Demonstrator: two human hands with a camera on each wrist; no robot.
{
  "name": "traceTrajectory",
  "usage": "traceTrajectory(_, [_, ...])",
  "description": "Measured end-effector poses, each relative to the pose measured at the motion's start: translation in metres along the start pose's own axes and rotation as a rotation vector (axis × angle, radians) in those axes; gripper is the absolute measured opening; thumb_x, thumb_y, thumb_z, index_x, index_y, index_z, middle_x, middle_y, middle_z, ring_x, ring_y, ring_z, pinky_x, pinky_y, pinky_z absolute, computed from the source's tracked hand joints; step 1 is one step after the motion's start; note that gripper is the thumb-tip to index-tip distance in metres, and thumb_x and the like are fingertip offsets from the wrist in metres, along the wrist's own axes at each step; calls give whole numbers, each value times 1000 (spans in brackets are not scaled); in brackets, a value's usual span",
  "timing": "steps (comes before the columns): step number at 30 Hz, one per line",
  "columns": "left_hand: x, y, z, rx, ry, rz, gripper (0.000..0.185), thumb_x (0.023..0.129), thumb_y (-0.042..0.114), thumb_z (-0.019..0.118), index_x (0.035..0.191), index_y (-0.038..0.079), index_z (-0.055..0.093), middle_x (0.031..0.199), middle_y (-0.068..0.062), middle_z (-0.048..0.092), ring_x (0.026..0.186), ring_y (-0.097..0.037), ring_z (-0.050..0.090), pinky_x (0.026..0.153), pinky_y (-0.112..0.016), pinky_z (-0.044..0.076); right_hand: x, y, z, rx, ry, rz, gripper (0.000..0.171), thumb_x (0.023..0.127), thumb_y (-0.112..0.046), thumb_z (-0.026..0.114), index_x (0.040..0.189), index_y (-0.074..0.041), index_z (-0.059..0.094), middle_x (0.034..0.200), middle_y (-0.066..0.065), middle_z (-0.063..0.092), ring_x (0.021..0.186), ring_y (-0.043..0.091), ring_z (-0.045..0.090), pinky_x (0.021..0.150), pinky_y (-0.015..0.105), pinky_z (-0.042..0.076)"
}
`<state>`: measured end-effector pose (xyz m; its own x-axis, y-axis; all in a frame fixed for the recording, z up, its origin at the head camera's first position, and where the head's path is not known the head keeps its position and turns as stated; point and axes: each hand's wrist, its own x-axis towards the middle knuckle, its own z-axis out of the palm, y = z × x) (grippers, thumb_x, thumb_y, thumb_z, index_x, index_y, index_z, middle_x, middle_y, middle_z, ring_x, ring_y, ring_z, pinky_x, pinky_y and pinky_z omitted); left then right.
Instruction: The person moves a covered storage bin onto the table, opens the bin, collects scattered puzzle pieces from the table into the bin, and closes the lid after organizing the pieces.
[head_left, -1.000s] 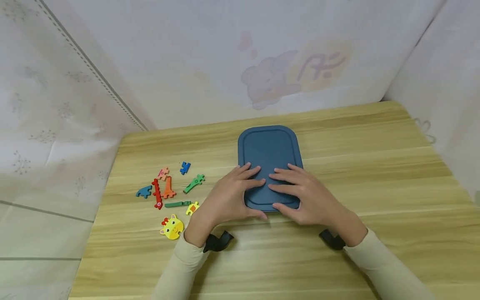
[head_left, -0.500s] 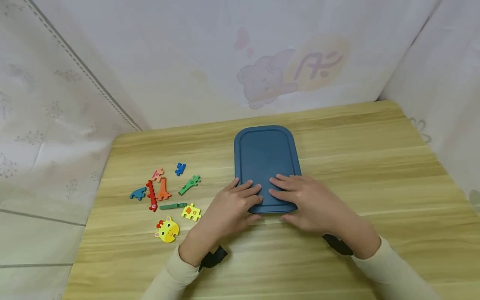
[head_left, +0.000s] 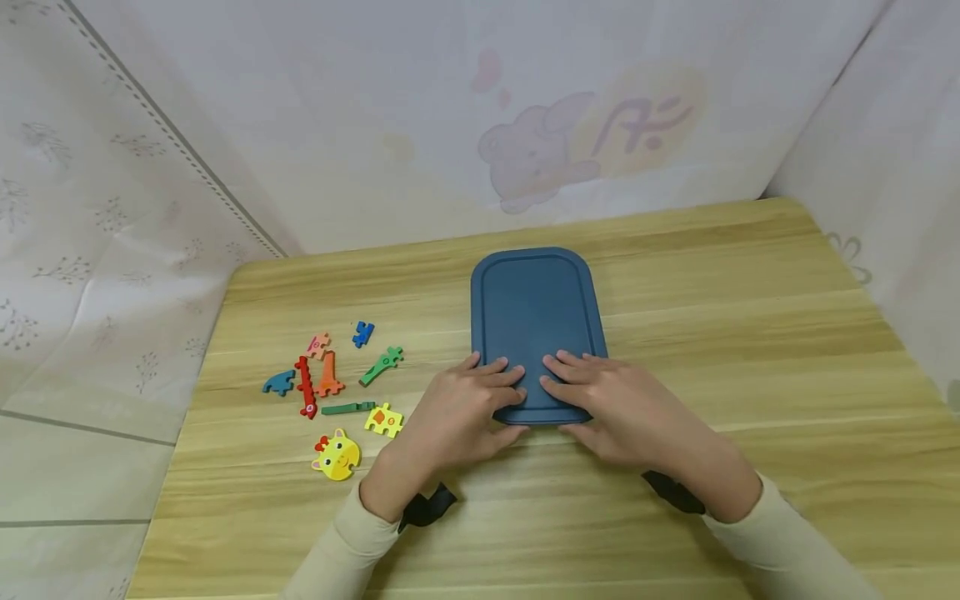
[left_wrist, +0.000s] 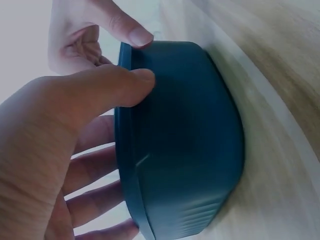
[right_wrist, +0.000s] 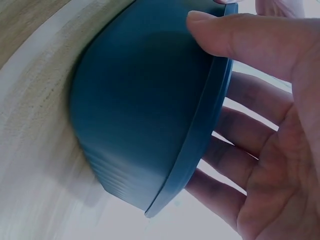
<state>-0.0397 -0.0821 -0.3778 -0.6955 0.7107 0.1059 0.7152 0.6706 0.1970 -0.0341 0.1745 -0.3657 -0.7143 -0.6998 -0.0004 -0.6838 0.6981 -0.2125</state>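
Observation:
A dark blue rectangular box (head_left: 534, 308) with its lid on stands in the middle of the wooden table (head_left: 750, 333). My left hand (head_left: 487, 400) and right hand (head_left: 573, 404) both hold its near end, side by side. Their fingers lie across the lid's top and the thumbs press against the front wall under the rim. In the left wrist view the left hand (left_wrist: 100, 150) has its thumb on the lid's rim of the box (left_wrist: 185, 140). The right wrist view shows the right hand (right_wrist: 260, 125) doing the same on the box (right_wrist: 140, 110).
Several coloured wooden puzzle pieces lie left of the box, among them a yellow giraffe head (head_left: 337, 455), a yellow piece (head_left: 384, 419), a green piece (head_left: 385, 365) and a red strip (head_left: 304, 387). White patterned cloth walls (head_left: 525, 125) close off the table at the back and both sides.
Both hands slid from the middle of the lid back to its near edge, and the thumbs came to the front wall. The box and the puzzle pieces stayed put.

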Motion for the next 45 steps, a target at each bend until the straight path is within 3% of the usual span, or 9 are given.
traceTrajectory(8, [-1,0,-3,2,-37,12,38,93,48,79,123,25,81,142,2,71,135,-18,67,117,-46,52,-3,-2,1,17,-5,4,60,88,-32,87,142,-12,69,154,11,61,140,35,62,108,55,56])
traceTrajectory(16, [1,-2,-3,-1,-9,21,35,92,49,79,120,27,82,139,3,72,130,-16,69,115,-45,54,-1,0,-2,10,-13,4,59,89,-32,85,142,-12,69,155,11,60,140,34,62,109,55,56])
traceTrajectory(39, [2,0,-12,-40,-11,30,26,96,44,78,113,26,85,135,1,74,129,-15,70,116,-45,53,-1,1,-5,15,42,-4,57,89,-31,85,141,-13,69,156,9,59,142,32,61,100,53,61])
traceTrajectory(45, [2,0,-8,-74,-27,21,24,95,41,79,111,25,85,131,3,76,130,-16,70,117,-44,52,-2,-1,-4,6,30,8,55,89,-31,85,140,-15,70,153,8,62,138,28,64,84,44,66])
